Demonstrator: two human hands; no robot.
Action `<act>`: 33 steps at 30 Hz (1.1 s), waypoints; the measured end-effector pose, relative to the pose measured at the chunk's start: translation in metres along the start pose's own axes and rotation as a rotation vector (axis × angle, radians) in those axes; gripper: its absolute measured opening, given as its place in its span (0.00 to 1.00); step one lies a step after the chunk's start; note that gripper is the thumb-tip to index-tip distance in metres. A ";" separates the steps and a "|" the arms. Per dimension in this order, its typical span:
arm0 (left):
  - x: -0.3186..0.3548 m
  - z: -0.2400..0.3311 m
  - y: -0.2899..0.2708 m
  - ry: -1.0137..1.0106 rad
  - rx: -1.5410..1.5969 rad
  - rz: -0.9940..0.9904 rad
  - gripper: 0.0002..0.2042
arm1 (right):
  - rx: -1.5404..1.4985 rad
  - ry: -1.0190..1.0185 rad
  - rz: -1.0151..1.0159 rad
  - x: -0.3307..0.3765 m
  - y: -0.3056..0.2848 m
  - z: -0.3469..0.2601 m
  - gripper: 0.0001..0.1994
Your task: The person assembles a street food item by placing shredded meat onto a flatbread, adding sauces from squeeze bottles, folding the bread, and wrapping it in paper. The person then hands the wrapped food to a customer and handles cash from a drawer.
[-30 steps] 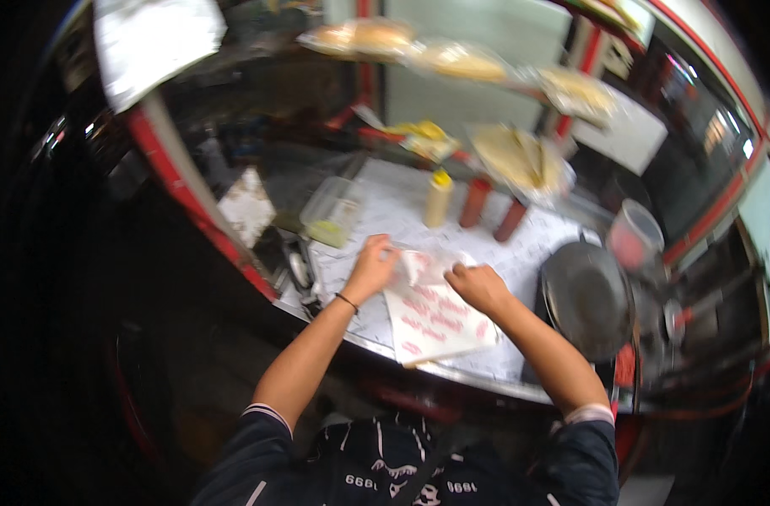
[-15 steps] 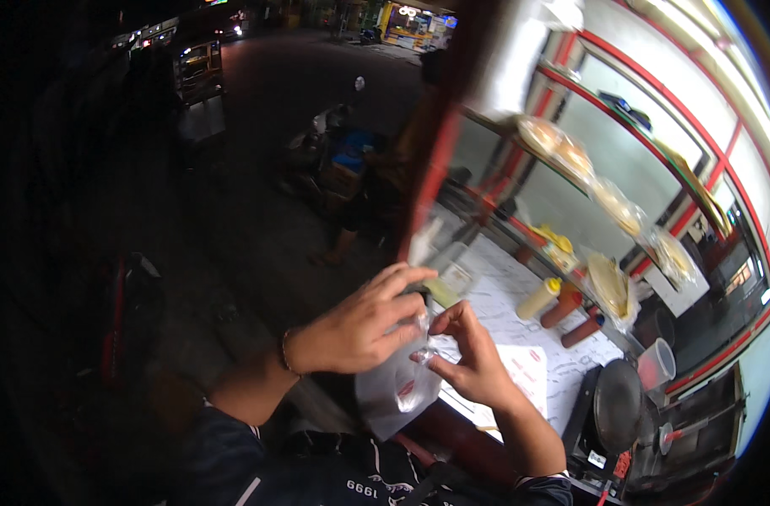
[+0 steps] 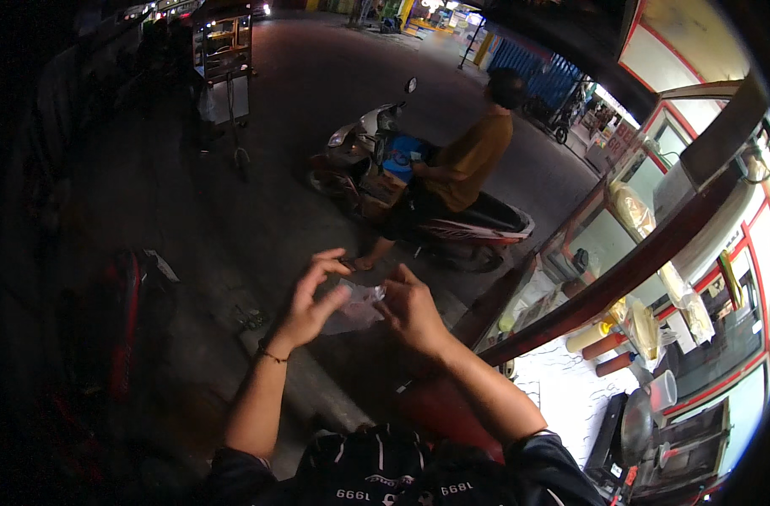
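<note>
Shifted left of surface (image 3: 562, 379): translucent bag (image 3: 353, 316), above dark ground (image 3: 279, 215). Right hand (image 3: 412, 312) pinches bag's right edge, apparently bearing its weight; left hand (image 3: 313, 302), fingers apart, curves beside bag, perhaps for steadying.

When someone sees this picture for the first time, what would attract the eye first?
Probably the person in a brownish shirt, on a motorbike in the upper middle. Near the centre, the right hand pinches a clear plastic bag beside the left hand. The bright counter at lower right also stands out.
</note>
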State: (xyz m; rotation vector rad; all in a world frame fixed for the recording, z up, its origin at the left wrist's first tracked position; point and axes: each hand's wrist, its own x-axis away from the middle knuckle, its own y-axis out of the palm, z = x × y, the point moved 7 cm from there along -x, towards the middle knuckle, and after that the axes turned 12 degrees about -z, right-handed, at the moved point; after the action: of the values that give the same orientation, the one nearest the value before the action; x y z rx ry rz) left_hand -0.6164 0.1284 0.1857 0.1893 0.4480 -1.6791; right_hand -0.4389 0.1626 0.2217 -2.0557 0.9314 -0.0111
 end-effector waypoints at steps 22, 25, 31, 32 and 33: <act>-0.180 -0.453 0.065 -0.728 1.379 -0.103 0.14 | -0.223 0.373 0.093 -0.157 -0.084 0.234 0.16; -0.227 -0.450 0.082 -0.633 0.969 -0.293 0.14 | -0.190 0.359 0.128 -0.156 -0.100 0.265 0.16; -0.302 -0.517 0.095 -0.263 -0.136 -0.652 0.21 | -0.137 0.348 0.066 -0.172 -0.134 0.301 0.17; -0.316 -0.518 0.113 -0.307 -0.076 -0.681 0.22 | -0.061 0.316 0.102 -0.169 -0.142 0.313 0.15; -0.332 -0.519 0.126 -0.348 -0.021 -0.698 0.24 | 0.018 0.403 0.074 -0.173 -0.151 0.319 0.14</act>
State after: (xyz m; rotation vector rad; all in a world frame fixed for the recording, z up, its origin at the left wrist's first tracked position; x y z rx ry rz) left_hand -0.5069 0.6247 -0.1845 -0.3104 0.2784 -2.3309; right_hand -0.3677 0.5468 0.1804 -2.0373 1.2450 -0.4053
